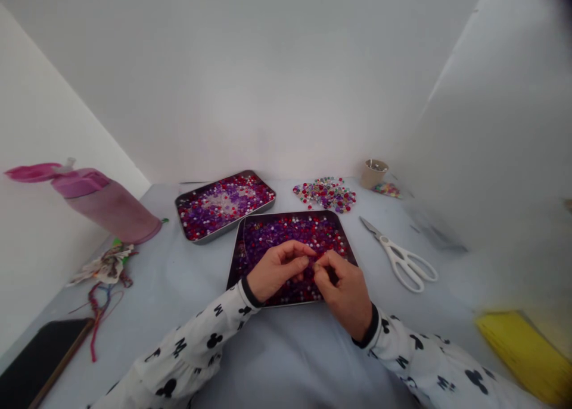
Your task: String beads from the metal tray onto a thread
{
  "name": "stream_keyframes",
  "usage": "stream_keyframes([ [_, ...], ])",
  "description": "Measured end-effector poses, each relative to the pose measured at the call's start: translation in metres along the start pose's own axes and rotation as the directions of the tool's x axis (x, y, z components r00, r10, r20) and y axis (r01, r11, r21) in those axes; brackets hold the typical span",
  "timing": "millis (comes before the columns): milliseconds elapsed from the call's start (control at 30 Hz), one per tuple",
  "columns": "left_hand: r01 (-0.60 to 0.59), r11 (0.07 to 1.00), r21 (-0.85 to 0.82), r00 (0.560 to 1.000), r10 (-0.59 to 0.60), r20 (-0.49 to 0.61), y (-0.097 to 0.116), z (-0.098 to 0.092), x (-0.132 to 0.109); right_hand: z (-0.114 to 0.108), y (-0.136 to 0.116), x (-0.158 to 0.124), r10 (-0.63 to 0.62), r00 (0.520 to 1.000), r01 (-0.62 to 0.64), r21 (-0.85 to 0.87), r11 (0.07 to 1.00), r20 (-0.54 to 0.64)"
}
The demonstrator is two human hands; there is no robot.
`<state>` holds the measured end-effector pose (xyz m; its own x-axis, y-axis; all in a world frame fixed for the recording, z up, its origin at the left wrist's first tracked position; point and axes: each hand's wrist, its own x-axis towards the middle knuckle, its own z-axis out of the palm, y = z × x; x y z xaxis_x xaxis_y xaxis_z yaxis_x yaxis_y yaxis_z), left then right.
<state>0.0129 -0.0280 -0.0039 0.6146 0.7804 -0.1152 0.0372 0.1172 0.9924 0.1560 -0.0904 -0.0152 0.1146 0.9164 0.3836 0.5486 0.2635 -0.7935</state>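
Note:
Above the near tray of beads, my left hand and my right hand meet almost tip to tip. Thumb and forefinger are pinched on each hand. Whatever sits between the fingertips is too small to name. Purple, red and clear beads fill the tray under my hands. A thin thread curves along the tray's left side; where its ends go is not visible. Behind it to the left, a second tray holds more purple, red and pale beads.
A bead pile lies behind the near tray. To the right are white-handled scissors, a brown cup and a yellow packet. On the left, a pink bottle, coloured cords and a dark phone lie by the wall.

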Motion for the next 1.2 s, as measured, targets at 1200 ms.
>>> stream_keyframes([
  [1200,0.041,0.998,0.053,0.999,-0.042,0.007,0.0008,0.0008,-0.0012,-0.0001,0.0012,-0.0006,-0.008,1.000,0.008,-0.009,1.000,0.005],
])
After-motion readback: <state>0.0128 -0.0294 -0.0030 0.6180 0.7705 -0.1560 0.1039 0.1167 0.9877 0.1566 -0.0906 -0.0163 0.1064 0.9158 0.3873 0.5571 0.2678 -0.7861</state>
